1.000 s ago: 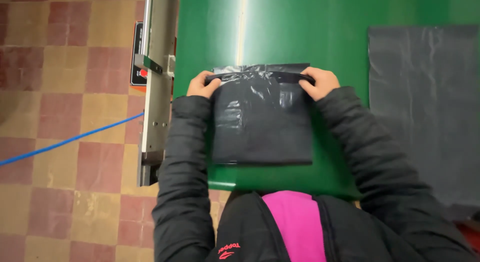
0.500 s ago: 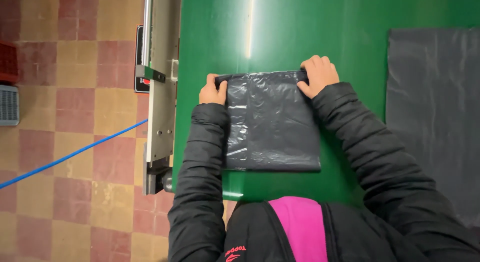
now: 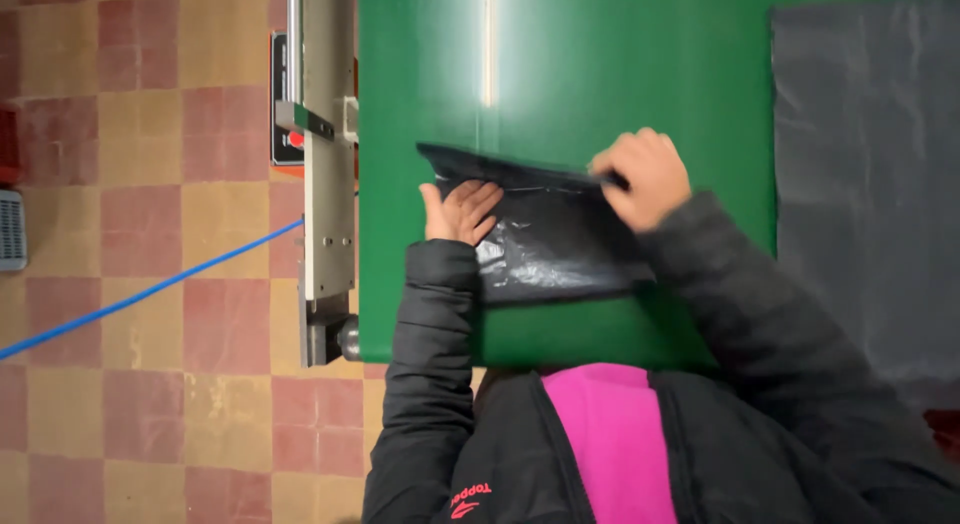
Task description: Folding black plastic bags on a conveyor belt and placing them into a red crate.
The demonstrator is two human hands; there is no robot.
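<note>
A black plastic bag (image 3: 545, 239), folded into a small rectangle, lies on the green table (image 3: 560, 84) close to its near edge. My left hand (image 3: 458, 211) rests flat on the bag's left part with the fingers spread, pressing it down. My right hand (image 3: 645, 176) pinches the bag's far right edge and lifts that edge off the table, so the top flap stands up in a ridge across the bag. Both my arms wear black padded sleeves.
A flat stack of dark grey plastic sheets (image 3: 870, 164) lies on the table to the right. A grey metal rail with a red button box (image 3: 318, 154) runs along the table's left side. A blue cable (image 3: 140, 296) crosses the tiled floor.
Both hands held the bag's far edge at its corners before. Now the left hand lies flat on the bag and the right hand lifts the far edge, folding it toward me.
</note>
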